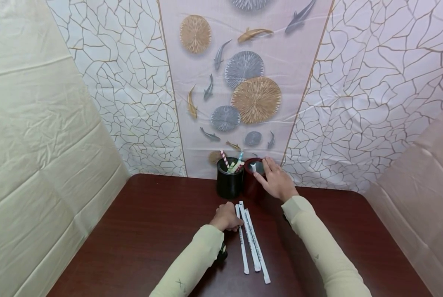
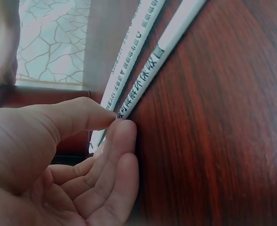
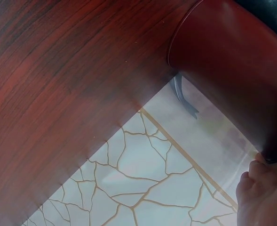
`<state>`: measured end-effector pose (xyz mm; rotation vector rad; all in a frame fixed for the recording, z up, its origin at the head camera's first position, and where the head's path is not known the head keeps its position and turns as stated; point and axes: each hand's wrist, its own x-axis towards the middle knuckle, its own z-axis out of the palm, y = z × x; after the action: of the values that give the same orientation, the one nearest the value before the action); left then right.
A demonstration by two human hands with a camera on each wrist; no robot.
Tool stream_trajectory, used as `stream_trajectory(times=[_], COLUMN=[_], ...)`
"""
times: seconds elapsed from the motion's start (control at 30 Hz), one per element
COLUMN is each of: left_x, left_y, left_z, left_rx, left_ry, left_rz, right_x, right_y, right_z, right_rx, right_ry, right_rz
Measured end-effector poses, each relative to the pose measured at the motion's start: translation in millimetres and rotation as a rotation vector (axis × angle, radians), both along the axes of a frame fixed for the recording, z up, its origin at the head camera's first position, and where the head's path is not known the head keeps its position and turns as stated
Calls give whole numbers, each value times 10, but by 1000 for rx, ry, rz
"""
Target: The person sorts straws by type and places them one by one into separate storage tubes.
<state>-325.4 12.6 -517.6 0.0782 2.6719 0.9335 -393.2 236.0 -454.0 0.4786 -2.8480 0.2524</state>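
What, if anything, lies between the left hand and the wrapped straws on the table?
Nothing visible does. The left hand is already at the upper end of the wrapped straws, with thumb and fingertips touching the nearest one. The black cup and red cup stand further back, out of the way.

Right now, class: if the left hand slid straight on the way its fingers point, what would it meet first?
The left hand already touches the nearest wrapped straw; pushed further, probably the other two straws beside it. Depth is unclear.
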Motion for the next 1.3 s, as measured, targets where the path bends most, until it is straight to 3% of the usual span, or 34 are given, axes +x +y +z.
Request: stream_trajectory(times=[0.1, 0.23, 0.63, 0.9, 1.3], left_x=[82, 139, 125, 137, 165], left_y=[8, 5, -75, -158, -316], left_z=[111, 175, 140, 189, 357], left_rx=[-2, 10, 140, 190, 221], left_ry=[-4, -15, -57, -26, 91], left_rz=[10, 28, 56, 52, 35], right_x=[8, 19, 3, 1, 0], right_y=[-1, -1, 10, 20, 8], right_z=[6, 9, -12, -28, -19], right_rx=[-5, -13, -21, -22, -28], right_ry=[-2, -3, 1, 5, -15], right_rz=[0, 6, 14, 13, 4])
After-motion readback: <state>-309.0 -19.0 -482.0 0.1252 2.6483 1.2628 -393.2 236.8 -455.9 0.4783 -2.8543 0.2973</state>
